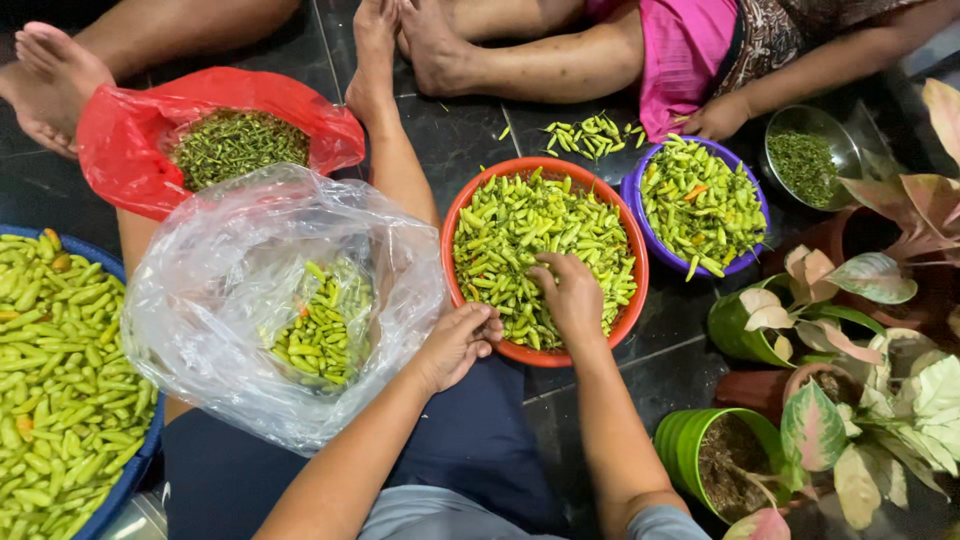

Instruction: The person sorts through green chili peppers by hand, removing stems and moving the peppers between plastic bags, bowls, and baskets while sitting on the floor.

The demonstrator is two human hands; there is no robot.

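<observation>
Dark floor tiles (470, 130) carry three chilli bowls and two bags. My right hand (568, 292) pinches chillies in the red bowl (632, 300); my left hand (458, 342) clenches something hidden at the rim.

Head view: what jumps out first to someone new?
The red basin heaped with green chillies sits at centre, the right hand dug into the pile and the left hand at its near rim. Left of it lies a clear plastic bag with more chillies; behind that, a red bag of green stems.
</observation>
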